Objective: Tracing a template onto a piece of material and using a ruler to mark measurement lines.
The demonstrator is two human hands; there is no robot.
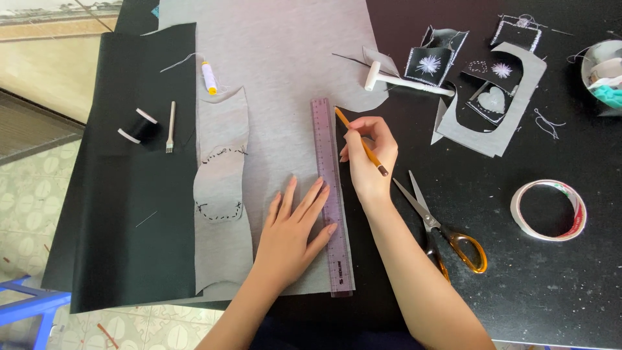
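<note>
Two hands work the ruler [332, 194], which lies lengthwise away from me on the grey fabric [278, 78]: my left hand [295, 227] presses flat and open on it, my right hand [369, 155] pinches a pencil [360, 141] just right of its edge.

The left hand [291, 230] covers part of the ruler [332, 194] and the grey fabric [285, 78] under it; both forearms run out of the bottom edge. The pencil [360, 141] is partly hidden by the fingers of the right hand [369, 159] (its tip, by the ruler's top end, is too small to make out). One handle of the scissors [440, 230] is hidden behind the right forearm; the bowl [602, 74] is cut off at the right edge; the blue stool [29, 304] is cut off at the left; the grey fabric runs off the top.
</note>
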